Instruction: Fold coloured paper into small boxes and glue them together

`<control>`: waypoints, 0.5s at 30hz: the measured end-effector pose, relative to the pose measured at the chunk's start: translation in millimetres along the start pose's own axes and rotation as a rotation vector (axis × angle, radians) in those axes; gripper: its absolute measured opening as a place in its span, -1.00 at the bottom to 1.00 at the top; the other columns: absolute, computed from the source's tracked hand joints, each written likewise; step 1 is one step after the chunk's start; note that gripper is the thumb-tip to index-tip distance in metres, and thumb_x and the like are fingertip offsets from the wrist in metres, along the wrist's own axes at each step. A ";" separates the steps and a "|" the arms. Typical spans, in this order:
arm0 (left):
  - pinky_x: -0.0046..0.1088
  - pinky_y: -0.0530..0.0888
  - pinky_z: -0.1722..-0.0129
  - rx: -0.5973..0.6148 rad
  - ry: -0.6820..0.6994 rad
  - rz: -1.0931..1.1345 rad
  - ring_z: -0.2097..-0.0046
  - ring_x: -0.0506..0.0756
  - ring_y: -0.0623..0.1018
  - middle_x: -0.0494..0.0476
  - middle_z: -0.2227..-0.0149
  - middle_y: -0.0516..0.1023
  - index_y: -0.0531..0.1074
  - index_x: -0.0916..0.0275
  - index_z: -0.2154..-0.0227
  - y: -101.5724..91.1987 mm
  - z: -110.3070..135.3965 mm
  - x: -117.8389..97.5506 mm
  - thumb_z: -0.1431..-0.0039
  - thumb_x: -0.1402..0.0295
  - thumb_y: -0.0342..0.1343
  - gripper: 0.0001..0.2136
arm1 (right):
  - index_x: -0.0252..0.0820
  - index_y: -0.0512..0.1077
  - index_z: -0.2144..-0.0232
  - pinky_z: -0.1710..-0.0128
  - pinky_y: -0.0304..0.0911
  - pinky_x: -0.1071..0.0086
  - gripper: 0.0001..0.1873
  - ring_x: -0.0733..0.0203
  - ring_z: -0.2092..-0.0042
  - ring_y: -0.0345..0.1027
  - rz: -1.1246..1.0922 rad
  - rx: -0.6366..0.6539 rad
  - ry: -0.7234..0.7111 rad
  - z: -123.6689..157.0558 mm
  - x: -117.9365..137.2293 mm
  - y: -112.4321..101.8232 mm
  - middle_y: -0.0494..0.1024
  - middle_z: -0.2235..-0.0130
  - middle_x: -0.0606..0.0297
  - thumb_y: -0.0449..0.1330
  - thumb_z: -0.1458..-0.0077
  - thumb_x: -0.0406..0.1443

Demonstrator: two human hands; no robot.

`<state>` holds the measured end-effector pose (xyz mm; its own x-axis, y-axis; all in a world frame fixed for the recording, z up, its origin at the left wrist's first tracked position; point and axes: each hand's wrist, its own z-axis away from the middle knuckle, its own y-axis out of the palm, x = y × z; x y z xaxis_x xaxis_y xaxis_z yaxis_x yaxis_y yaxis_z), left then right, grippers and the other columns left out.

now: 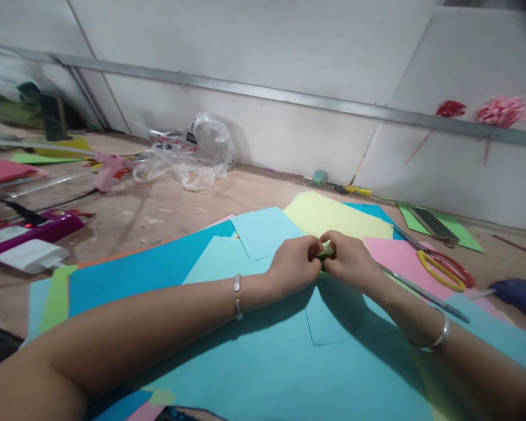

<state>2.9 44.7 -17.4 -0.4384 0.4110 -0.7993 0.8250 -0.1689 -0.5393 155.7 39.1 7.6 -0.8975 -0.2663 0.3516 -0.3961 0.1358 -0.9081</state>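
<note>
My left hand point(295, 260) and my right hand point(353, 260) meet above the light blue paper point(263, 356). Between their fingertips is a small piece of green paper point(326, 252), pinched from both sides and mostly hidden by the fingers. Both hands are closed on it. Under and around them lie overlapping coloured sheets, among them a pale yellow sheet point(333, 216) behind and a pink sheet point(389, 257) at the right. Scissors with red and yellow handles point(447, 270) rest to the right of my right hand, close to a thin grey metallic strip point(425, 292).
At left are a purple power strip point(56, 225), a white charger point(33, 256) and a pink glue gun point(109, 171). A clear plastic bag point(201, 152) sits by the wall. A phone point(433, 224) and a dark blue glue gun point(517, 298) lie at right. Paper flowers point(504, 111) stand behind.
</note>
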 end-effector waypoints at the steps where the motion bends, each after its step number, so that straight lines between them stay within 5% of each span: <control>1: -0.42 0.41 0.35 -0.001 -0.017 0.022 0.35 0.09 0.51 0.05 0.42 0.56 0.42 0.22 0.44 0.0 -0.3 -0.2 0.09 0.61 0.03 -0.82 | -0.12 0.35 0.39 0.52 -0.08 0.43 -0.76 0.20 0.46 0.31 0.014 -0.014 0.018 -0.2 1.2 -0.1 0.51 0.47 0.33 0.13 0.21 -0.45; 7: -0.44 0.36 0.39 -0.009 -0.042 0.062 0.38 0.06 0.47 0.01 0.47 0.49 0.35 0.23 0.50 -5.0 -2.8 -3.2 0.15 0.63 0.02 -0.83 | -0.12 0.18 0.61 0.52 -0.08 0.42 -0.83 0.27 0.50 0.18 0.017 0.004 0.032 -1.3 9.4 -6.2 0.35 0.57 0.40 0.09 0.25 -0.46; 15: -0.45 0.37 0.39 0.091 -0.103 0.184 0.42 0.04 0.45 0.03 0.51 0.50 0.44 0.27 0.56 -6.4 -12.8 3.7 0.23 0.61 0.00 -0.82 | -0.14 0.30 0.61 0.48 0.00 0.43 -0.82 0.27 0.45 0.25 -0.059 0.068 0.026 -3.9 6.3 -6.4 0.42 0.54 0.40 0.08 0.30 -0.51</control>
<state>0.6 58.8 -13.5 -0.3211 0.2731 -0.9068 0.8609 -0.3148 -0.3996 151.8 40.3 16.4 -0.8783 -0.2467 0.4096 -0.4346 0.0549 -0.8989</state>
